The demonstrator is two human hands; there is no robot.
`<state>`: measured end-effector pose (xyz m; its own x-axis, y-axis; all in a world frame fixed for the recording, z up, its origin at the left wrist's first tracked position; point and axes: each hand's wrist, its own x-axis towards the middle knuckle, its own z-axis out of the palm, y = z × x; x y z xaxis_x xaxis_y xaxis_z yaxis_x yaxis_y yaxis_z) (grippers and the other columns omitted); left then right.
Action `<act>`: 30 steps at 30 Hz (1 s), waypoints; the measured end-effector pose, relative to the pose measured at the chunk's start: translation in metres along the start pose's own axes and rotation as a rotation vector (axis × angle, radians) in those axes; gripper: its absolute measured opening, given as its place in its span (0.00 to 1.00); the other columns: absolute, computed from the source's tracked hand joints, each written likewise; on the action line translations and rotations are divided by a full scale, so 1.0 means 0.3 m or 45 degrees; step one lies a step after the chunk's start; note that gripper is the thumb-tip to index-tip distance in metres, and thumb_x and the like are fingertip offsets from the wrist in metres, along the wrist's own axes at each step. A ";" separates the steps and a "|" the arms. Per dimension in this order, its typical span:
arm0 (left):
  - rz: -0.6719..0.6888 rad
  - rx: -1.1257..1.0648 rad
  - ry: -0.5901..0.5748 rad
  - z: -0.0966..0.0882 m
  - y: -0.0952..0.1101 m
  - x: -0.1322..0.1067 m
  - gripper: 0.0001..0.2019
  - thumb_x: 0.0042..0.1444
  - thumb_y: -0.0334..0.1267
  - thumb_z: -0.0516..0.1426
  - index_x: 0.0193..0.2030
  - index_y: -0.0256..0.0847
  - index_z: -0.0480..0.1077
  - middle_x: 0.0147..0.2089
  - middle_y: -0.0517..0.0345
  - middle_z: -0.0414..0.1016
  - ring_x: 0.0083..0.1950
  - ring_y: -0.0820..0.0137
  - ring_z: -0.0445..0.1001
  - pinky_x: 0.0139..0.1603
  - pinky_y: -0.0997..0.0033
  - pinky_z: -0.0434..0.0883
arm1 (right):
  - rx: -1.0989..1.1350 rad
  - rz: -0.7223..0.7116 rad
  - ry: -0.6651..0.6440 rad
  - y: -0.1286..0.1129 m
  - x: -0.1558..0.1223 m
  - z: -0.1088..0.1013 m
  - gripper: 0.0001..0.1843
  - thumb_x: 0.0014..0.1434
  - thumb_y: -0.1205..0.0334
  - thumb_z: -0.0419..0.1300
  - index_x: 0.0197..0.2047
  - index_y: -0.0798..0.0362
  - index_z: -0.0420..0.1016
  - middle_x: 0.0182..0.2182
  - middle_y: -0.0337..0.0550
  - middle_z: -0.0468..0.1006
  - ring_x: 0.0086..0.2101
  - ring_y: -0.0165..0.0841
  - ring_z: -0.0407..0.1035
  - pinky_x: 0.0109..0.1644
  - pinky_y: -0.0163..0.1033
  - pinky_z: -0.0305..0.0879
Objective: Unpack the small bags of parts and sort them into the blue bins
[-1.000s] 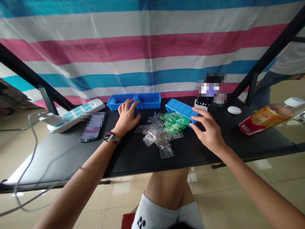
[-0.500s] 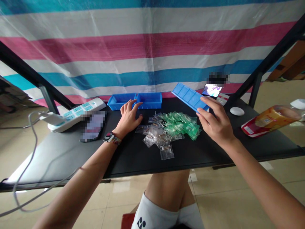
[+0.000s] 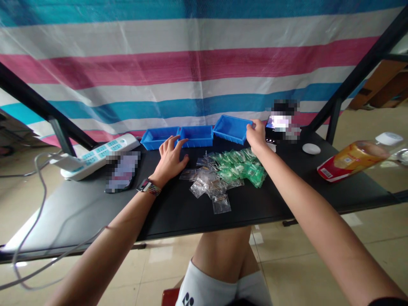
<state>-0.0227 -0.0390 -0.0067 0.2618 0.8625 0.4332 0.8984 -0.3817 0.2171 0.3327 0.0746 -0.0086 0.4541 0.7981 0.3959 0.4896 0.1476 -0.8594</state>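
Striped pink, white and blue tarpaulin (image 3: 191, 63) backs the black counter (image 3: 95, 204). At its back edge the right hand (image 3: 256, 135) has its grip clamped on the rim of a shallow blue plastic bin (image 3: 231, 127), which is probably light, stiff and smooth, so the rim is a good hold. The left hand (image 3: 170, 158) lies flat, grip apart.

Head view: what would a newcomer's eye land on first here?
A pink, white and blue striped tarp fills the background. On the black table below, green packets lie heaped beside clear packets at centre. The right hand grips a blue tray at the table's back, while the left hand lies flat near the packets.
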 end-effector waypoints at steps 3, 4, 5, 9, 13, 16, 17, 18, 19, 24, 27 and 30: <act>-0.005 -0.002 0.007 0.003 0.001 0.001 0.31 0.68 0.45 0.56 0.77 0.43 0.64 0.79 0.38 0.59 0.82 0.41 0.53 0.80 0.35 0.53 | -0.128 0.125 -0.026 0.000 0.030 0.024 0.19 0.63 0.68 0.54 0.54 0.57 0.80 0.54 0.60 0.83 0.58 0.52 0.77 0.67 0.58 0.70; -0.004 -0.003 0.010 0.004 0.001 0.001 0.31 0.68 0.45 0.56 0.77 0.42 0.65 0.79 0.37 0.59 0.82 0.40 0.53 0.80 0.35 0.53 | -0.166 0.148 -0.037 -0.001 0.034 0.032 0.21 0.63 0.69 0.54 0.55 0.58 0.80 0.55 0.62 0.82 0.59 0.53 0.76 0.68 0.57 0.70; -0.002 -0.004 0.013 0.005 0.001 0.000 0.31 0.68 0.45 0.56 0.76 0.42 0.65 0.79 0.37 0.60 0.82 0.40 0.54 0.80 0.35 0.53 | -0.201 0.164 -0.048 -0.002 0.035 0.039 0.22 0.63 0.70 0.54 0.57 0.59 0.80 0.56 0.63 0.82 0.60 0.54 0.76 0.68 0.57 0.69; -0.027 -0.013 0.047 0.003 -0.001 0.001 0.33 0.67 0.44 0.56 0.78 0.44 0.64 0.80 0.38 0.58 0.82 0.41 0.53 0.80 0.35 0.53 | -0.330 0.094 -0.057 -0.011 0.001 0.057 0.24 0.66 0.69 0.53 0.62 0.62 0.77 0.57 0.67 0.81 0.61 0.55 0.75 0.69 0.60 0.68; -0.083 -0.007 0.060 0.002 -0.014 0.007 0.35 0.67 0.45 0.56 0.80 0.44 0.60 0.82 0.38 0.56 0.84 0.40 0.50 0.80 0.34 0.50 | -0.488 -0.432 -0.120 -0.050 -0.096 0.032 0.21 0.71 0.64 0.53 0.62 0.58 0.77 0.62 0.65 0.78 0.65 0.56 0.70 0.72 0.64 0.65; -0.104 -0.010 0.023 0.003 -0.022 0.013 0.35 0.66 0.45 0.56 0.80 0.45 0.61 0.81 0.39 0.60 0.84 0.39 0.50 0.80 0.33 0.49 | -0.542 -0.759 -0.376 -0.101 -0.176 0.017 0.19 0.74 0.63 0.53 0.61 0.56 0.78 0.60 0.62 0.81 0.62 0.53 0.73 0.69 0.58 0.70; -0.106 -0.010 0.017 0.003 -0.023 0.014 0.35 0.66 0.45 0.56 0.80 0.45 0.62 0.81 0.40 0.60 0.84 0.40 0.51 0.80 0.33 0.49 | -0.552 -0.801 -0.466 -0.119 -0.197 0.018 0.20 0.74 0.63 0.53 0.62 0.56 0.78 0.59 0.61 0.82 0.61 0.52 0.75 0.67 0.56 0.71; -0.107 -0.009 0.014 0.003 -0.023 0.014 0.35 0.66 0.44 0.56 0.79 0.44 0.62 0.81 0.40 0.61 0.84 0.40 0.51 0.80 0.34 0.49 | -0.563 -0.821 -0.540 -0.135 -0.214 0.022 0.20 0.74 0.64 0.54 0.63 0.57 0.77 0.58 0.61 0.83 0.59 0.52 0.76 0.66 0.55 0.72; -0.106 -0.007 0.015 0.002 -0.022 0.013 0.34 0.66 0.44 0.56 0.79 0.44 0.63 0.81 0.40 0.61 0.83 0.41 0.52 0.81 0.35 0.49 | -0.576 -0.828 -0.596 -0.149 -0.228 0.029 0.21 0.74 0.64 0.54 0.65 0.57 0.77 0.57 0.60 0.84 0.58 0.52 0.77 0.65 0.55 0.73; -0.095 0.018 0.027 -0.004 -0.016 0.007 0.33 0.67 0.44 0.56 0.78 0.43 0.65 0.80 0.41 0.63 0.83 0.42 0.54 0.80 0.37 0.52 | -0.602 -0.864 -0.685 -0.178 -0.245 0.068 0.25 0.72 0.61 0.61 0.70 0.54 0.75 0.58 0.56 0.85 0.56 0.50 0.79 0.65 0.55 0.72; -0.090 0.024 0.030 -0.004 -0.015 0.006 0.32 0.67 0.44 0.56 0.78 0.44 0.65 0.80 0.42 0.63 0.83 0.42 0.54 0.80 0.37 0.52 | -0.573 -0.893 -0.705 -0.171 -0.232 0.081 0.26 0.70 0.61 0.65 0.69 0.53 0.77 0.58 0.56 0.85 0.57 0.50 0.79 0.66 0.56 0.71; -0.095 0.026 0.033 -0.002 -0.015 0.007 0.33 0.67 0.44 0.56 0.78 0.45 0.65 0.80 0.43 0.63 0.83 0.43 0.54 0.80 0.37 0.52 | -0.553 -0.874 -0.703 -0.160 -0.212 0.088 0.24 0.69 0.61 0.66 0.67 0.53 0.79 0.54 0.56 0.87 0.54 0.51 0.81 0.64 0.57 0.72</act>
<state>-0.0265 -0.0355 -0.0062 0.1851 0.8793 0.4388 0.9220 -0.3099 0.2321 0.2607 0.0321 -0.0011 -0.3891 0.7967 0.4625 0.7986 0.5420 -0.2618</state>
